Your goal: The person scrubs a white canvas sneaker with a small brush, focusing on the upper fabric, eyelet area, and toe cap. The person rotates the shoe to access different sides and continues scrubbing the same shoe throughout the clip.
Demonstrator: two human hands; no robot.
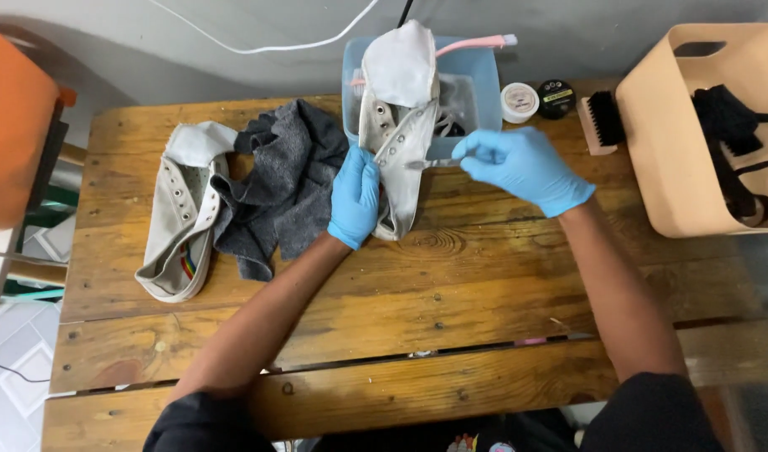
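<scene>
Wooden table (pixel 451 276), left to right: grey sneaker (pixel 179 226) lying flat beside a dark grey cloth (pixel 288 180); left hand (pixel 355 197) closed around second sneaker (pixel 398 109), propped over blue tub (pixel 484 71); right hand (pixel 522 163) pinching its lace tip (pixel 434 163); two small jars (pixel 536 100); brush (pixel 602 121); beige basket (pixel 652 142)

Your left hand (pixel 355 197) steadies the white canvas sneaker (pixel 398 125) propped over the blue tub (pixel 484 71), while your right hand (pixel 522 165) pinches a shoelace tip (pixel 430 164) at its eyelets. A second sneaker (pixel 179 222) lies beside the grey cloth (pixel 288 184) on the tabletop (pixel 451 285).
</scene>
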